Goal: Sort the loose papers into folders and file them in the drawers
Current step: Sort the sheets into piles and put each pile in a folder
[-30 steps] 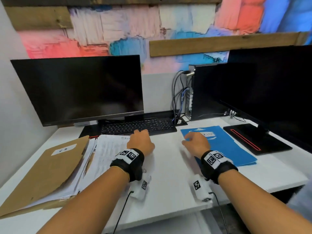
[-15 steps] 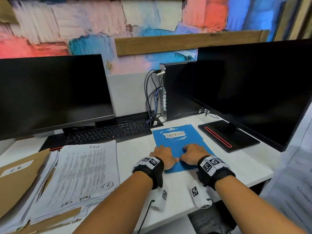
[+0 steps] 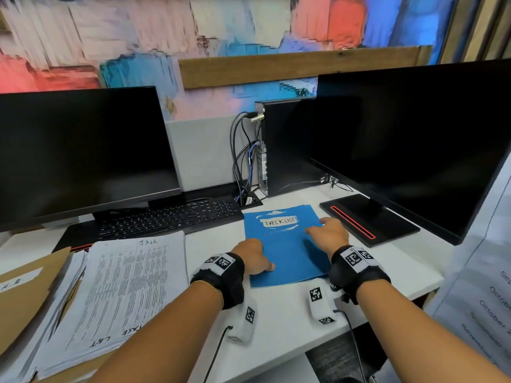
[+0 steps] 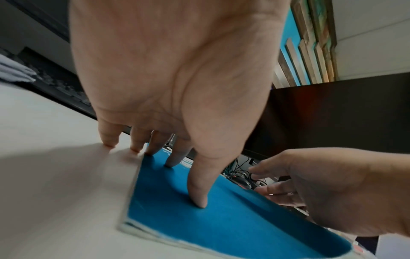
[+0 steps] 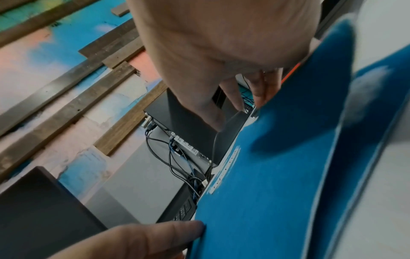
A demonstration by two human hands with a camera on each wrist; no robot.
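A blue folder (image 3: 282, 250) labelled TASKLIST lies on the white desk (image 3: 276, 327) in front of me. My left hand (image 3: 253, 258) presses on its near left part with straight fingers; the thumb and two fingertips rest on the blue cover (image 4: 221, 227), the others on the desk. My right hand (image 3: 327, 233) is at the folder's right edge, with its fingers hooked under the cover and its thumb above. That edge of the cover (image 5: 266, 192) is lifted and bowed. A stack of printed loose papers (image 3: 119, 288) lies to the left, partly on a brown folder (image 3: 25, 297).
A keyboard (image 3: 171, 217) and a dark monitor (image 3: 83, 153) stand behind the papers. A second monitor (image 3: 414, 139) with a flat base (image 3: 367, 217) is just right of the folder. A black computer case (image 3: 284, 147) with cables stands at the back. A printed sheet (image 3: 484, 272) hangs at the right.
My left hand left the paper stack and came to press on the blue folder. My right hand slid to the folder's right edge, and that edge has lifted. My view swung right.
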